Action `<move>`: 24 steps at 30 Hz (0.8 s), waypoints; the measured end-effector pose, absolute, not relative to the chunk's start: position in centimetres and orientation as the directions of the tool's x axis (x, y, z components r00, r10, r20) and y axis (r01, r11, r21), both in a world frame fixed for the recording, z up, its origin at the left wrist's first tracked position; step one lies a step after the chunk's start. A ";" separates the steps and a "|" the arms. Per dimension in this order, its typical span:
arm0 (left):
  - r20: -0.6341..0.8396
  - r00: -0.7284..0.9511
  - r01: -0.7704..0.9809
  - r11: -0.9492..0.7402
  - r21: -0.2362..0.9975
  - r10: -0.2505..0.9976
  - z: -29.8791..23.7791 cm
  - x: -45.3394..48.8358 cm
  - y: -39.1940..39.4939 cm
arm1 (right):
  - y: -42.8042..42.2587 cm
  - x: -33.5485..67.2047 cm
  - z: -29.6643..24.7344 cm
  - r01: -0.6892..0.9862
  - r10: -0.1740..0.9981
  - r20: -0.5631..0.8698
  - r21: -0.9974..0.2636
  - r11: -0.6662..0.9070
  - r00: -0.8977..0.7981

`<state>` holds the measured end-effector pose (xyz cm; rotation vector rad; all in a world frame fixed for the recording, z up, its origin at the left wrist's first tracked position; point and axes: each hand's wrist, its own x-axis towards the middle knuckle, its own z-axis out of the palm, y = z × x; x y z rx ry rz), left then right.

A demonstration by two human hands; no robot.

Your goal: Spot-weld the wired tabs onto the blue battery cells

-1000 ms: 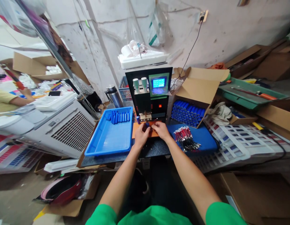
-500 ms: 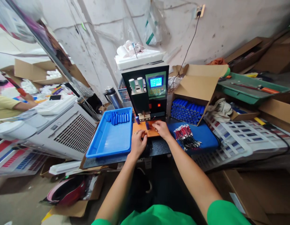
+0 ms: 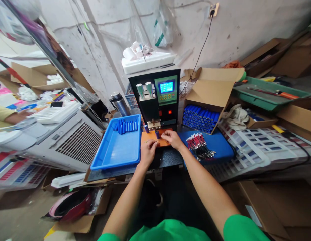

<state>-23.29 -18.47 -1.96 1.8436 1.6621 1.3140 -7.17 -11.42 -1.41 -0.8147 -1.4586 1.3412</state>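
Observation:
My left hand rests on the orange pad in front of the black spot-welding machine, fingers pinched on something small I cannot make out. My right hand is closed beside a small blue battery cell that stands upright on the pad under the machine's welding head; what its fingertips hold is too small to name. Another blue cell stands at the pad's back left.
A blue tray with several blue cells lies left of the pad. A cardboard box of blue cells and a bundle of red-and-black leads on a blue mat sit to the right. Another person's arm is far left.
My left hand has drawn back from the cell toward the pad's near edge. My right hand stays by the upright cell. The view shifted slightly.

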 end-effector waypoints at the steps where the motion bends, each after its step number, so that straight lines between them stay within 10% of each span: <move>1: 0.380 -0.122 0.571 -0.248 0.783 0.917 -2.0 -23.2 -18.2 | -11.5 -7.1 -1.3 -0.118 0.907 0.230 -0.973 0.200 -0.353; 24: 0.225 -0.210 0.220 -0.178 0.959 0.951 -1.7 -21.8 -17.6 | -11.7 -7.0 -1.7 -0.087 0.890 0.230 -0.973 0.213 -0.393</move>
